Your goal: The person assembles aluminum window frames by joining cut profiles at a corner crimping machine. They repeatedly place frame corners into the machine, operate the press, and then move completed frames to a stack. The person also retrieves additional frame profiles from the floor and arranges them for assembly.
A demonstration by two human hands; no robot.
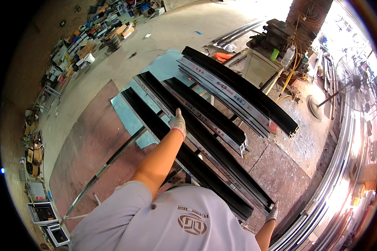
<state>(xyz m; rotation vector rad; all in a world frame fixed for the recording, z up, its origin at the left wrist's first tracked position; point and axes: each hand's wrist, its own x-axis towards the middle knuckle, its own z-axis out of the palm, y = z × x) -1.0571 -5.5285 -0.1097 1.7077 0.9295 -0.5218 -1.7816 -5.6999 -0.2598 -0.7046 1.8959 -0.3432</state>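
Note:
Both my hands wear pale knit gloves. My left hand [178, 122] is closed around a long black aluminium profile [234, 168], thumb lying along its top near the upper middle. At that profile's near right end, my right hand [272, 212] grips the tip, its fingers partly hidden. Printed film covers the profile's silver side. Nearer to me lies another black profile [148, 115], parallel to it. Just beyond the held one is a shorter black profile [211, 112] with an open hollow end.
Farther right, more long profiles [243, 83] lie side by side. Metal rails [125, 146] run beneath them, over a light blue sheet [171, 60]. A standing fan [352, 83], a cabinet [257, 67] and stacked metal lengths [322, 213] line the right. Clutter [88, 42] lines the far left wall.

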